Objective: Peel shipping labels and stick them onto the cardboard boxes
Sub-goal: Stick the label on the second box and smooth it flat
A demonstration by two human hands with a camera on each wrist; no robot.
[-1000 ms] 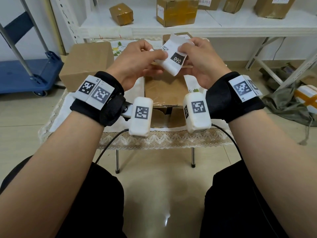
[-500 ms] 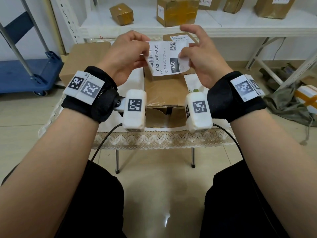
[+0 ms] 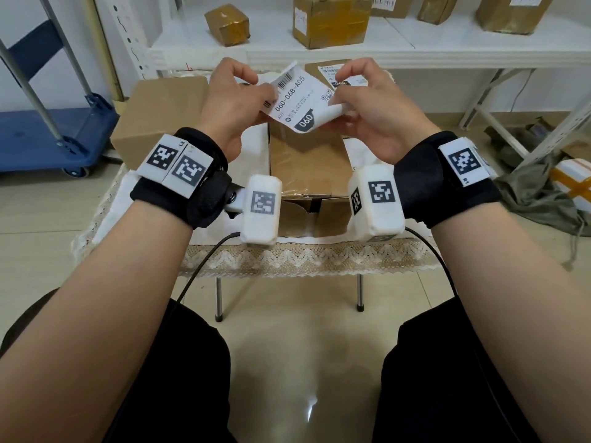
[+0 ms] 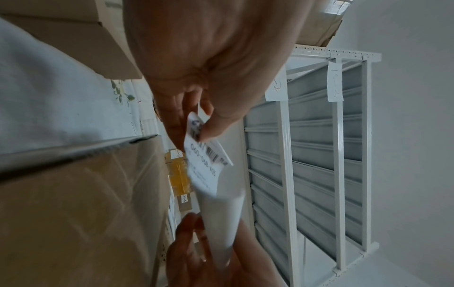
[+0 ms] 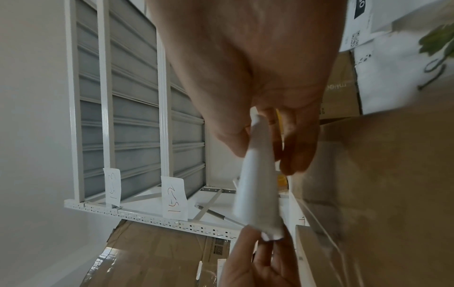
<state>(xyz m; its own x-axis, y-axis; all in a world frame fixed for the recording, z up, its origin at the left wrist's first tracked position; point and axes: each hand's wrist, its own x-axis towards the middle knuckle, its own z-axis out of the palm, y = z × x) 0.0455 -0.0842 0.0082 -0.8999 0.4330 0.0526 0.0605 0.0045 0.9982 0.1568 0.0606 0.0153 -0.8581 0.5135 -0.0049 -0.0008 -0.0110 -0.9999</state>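
Note:
Both hands hold a white shipping label printed "060-068-A05" in the air above a brown cardboard box on the small table. My left hand pinches the label's barcode end between thumb and fingers. At the other end my right hand pinches the label, whose edge curls under there. The label is tilted, its printed side facing me. Another box lies to the left on the table.
A further box with a label stands behind my hands. The white shelf beyond carries several taped boxes. A blue cart stands at the left, a grey bag on the floor at the right. The lace tablecloth edge faces me.
The label, crumpled between the hands a second ago, was spread flat, and now it is tilted with its right edge curling under. Both hands have shifted slightly.

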